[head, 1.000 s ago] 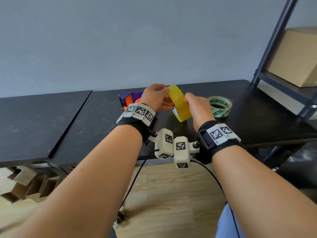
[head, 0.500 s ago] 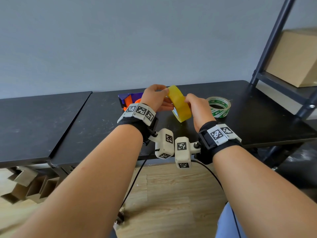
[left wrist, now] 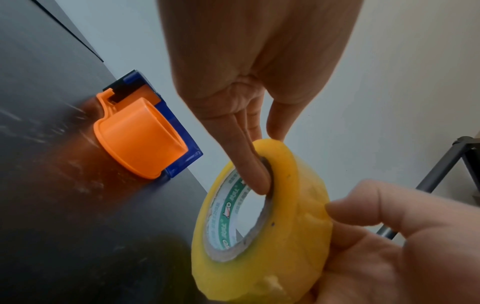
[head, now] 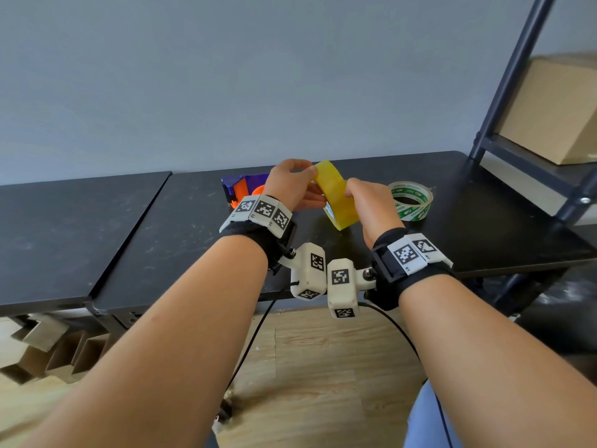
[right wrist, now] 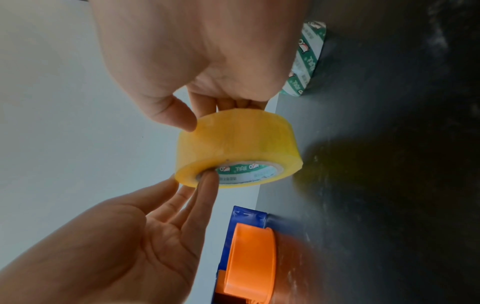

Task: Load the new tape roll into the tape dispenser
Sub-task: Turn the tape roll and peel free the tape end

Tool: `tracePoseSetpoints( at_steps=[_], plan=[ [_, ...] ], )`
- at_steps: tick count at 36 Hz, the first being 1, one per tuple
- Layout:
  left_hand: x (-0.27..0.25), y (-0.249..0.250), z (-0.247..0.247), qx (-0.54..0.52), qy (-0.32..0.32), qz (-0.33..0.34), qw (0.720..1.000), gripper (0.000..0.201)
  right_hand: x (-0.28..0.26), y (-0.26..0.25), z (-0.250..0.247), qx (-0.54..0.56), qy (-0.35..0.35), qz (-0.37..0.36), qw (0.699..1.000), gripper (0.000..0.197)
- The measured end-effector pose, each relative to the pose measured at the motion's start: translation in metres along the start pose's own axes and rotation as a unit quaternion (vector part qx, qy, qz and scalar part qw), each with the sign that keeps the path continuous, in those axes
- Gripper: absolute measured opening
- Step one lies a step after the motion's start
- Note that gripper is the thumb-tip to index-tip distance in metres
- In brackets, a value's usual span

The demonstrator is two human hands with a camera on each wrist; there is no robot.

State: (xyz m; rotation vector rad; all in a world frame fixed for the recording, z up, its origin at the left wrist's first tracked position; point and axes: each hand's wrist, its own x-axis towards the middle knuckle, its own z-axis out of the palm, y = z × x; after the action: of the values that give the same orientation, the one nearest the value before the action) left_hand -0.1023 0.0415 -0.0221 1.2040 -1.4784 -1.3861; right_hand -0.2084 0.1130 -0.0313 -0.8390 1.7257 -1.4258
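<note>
Both hands hold a fat round roll of yellow see-through tape (head: 336,195) up in the air, above the black surface (head: 161,227). The left hand (head: 290,185) pinches the top of the roll: some fingertips (left wrist: 255,179) go inside the hole in the middle, and the thumb sits on the outside. The right hand (head: 371,205) grips the other side, with its thumb on the yellow outer band and its fingers curled round the far edge. The roll is tipped on its edge, and its inner ring is white with green print. The blue plastic tape dispenser with an orange round hub (left wrist: 145,139) sits on the surface just behind the left hand, and its hub is bare. A thin, nearly used-up roll with a white and green ring (head: 412,200) lies flat on the surface, near the right hand.
</note>
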Motion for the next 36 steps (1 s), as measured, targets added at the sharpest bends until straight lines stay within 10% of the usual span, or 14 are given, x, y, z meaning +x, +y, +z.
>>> tracePoseSetpoints(
  at_steps=[27,36],
  plan=[
    [0.001,-0.001,0.000,-0.001,0.001,0.003,1.000,0.033,-0.001,0.004,-0.001,0.023,-0.006,0.019,1.000,0.039],
    [0.002,-0.002,-0.001,0.000,0.002,0.003,1.000,0.034,-0.008,-0.002,0.000,0.030,0.004,0.008,1.000,0.018]
  ],
)
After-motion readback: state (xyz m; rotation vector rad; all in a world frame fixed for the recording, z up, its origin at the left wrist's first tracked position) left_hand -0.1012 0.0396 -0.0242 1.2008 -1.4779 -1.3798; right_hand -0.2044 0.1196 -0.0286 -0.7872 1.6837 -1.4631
